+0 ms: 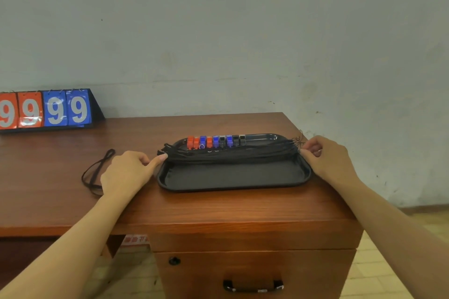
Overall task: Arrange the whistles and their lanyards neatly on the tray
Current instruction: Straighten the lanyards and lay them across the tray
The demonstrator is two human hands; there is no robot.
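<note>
A black tray (233,177) lies on the wooden desk. Several whistles (215,141) in orange, blue and black stand in a row along its far side. Their black lanyards (230,154) stretch as one bundle across the tray from left to right. My left hand (126,172) pinches the bundle's left end at the tray's left rim. At the right rim, my right hand (325,155) pinches the bundle's knotted right end. A loose black lanyard (93,172) lies on the desk left of my left hand.
A flip scoreboard (46,110) showing nines stands at the desk's back left against the wall. The desk's right edge runs just past the tray. A drawer with a black handle (252,285) sits below the desk front.
</note>
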